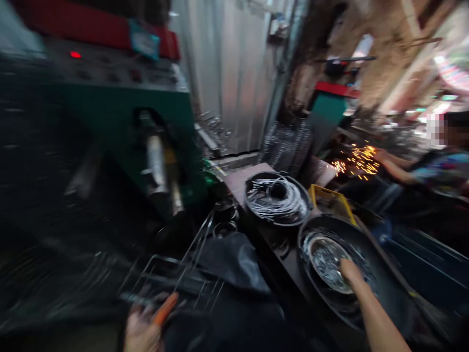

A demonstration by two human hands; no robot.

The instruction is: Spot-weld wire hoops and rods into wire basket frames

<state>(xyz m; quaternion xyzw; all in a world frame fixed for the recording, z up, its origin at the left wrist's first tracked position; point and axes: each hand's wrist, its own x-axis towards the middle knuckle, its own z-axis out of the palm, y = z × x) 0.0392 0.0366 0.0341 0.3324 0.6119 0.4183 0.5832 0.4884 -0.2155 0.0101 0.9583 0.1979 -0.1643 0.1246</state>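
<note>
My left hand [144,320], an orange cover on its thumb, grips the near end of a wire rack [172,278]. The rack is made of thin metal rods, two of which rise toward the machine. My right hand [350,274] reaches into a round metal bowl [318,261] of small shiny pieces, too blurred to name. Its fingertips are hidden among the pieces, so whether they pinch anything does not show. That bowl sits inside a large black basin [388,293]. Dark cloth [230,261] lies just beyond the rack.
A green machine [110,112] with a red light stands at the left. Behind the bowl are a basin of ring-shaped wire pieces [252,195] and a yellow crate [344,208]. Another person [439,166] works at the right, sparks [362,159] flying near their hands. Corrugated metal sheeting [234,73] closes the back.
</note>
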